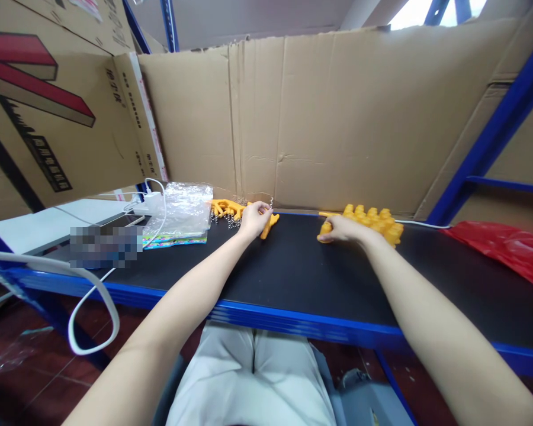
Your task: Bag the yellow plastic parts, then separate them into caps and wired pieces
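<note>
My two hands rest apart on the black tabletop (293, 278): the left hand (254, 219) closed on a loose orange piece (270, 225) by the scattered heap (226, 207), the right hand (340, 229) pressing one orange figure (324, 228) beside the lined-up batch (375, 220), roughly eight; farther left, one plastic bag (184, 213).

Matt black shelf top (293, 278) edged in glossy blue-painted metal; creased brown cardboard wall (337, 118) at the far side; smooth orange plastic pieces (373, 220); crinkled clear plastic bags (184, 210) on the left; shiny red plastic bag (506, 248) on the right.
</note>
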{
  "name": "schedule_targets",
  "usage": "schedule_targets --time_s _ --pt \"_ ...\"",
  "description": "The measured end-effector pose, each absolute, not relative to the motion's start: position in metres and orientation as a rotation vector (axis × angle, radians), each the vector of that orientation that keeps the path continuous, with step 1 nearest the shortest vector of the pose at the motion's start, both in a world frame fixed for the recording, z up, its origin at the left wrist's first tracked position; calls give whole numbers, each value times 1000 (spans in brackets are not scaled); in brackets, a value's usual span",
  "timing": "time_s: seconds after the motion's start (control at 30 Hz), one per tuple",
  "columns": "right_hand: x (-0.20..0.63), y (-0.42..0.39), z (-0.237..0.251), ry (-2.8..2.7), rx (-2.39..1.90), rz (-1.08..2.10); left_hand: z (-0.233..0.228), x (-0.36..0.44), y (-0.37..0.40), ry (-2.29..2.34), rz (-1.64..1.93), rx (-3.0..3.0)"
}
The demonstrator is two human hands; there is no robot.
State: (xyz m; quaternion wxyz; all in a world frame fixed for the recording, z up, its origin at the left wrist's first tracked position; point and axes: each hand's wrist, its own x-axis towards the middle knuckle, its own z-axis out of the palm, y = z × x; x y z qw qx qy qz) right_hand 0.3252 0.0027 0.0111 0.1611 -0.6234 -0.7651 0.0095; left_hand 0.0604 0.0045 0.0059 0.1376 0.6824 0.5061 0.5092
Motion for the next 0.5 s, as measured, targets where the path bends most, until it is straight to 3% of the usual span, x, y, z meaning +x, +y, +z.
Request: schedule_targets --time_s 0.1,0.23,0.4,0.5 --pt "306 4 11 -2254 -1861 143 6 62 2 1453 1459 2004" --pt "294 3 10 -2218 -1817 -8 -1 65 2 1450 1375 2197" --pt "290 0 11 -2270 -1755 16 -19 66 9 1389 891 2581" --pt "289 -2 12 -2314 -1767 64 -25 64 12 1403 773 2718"
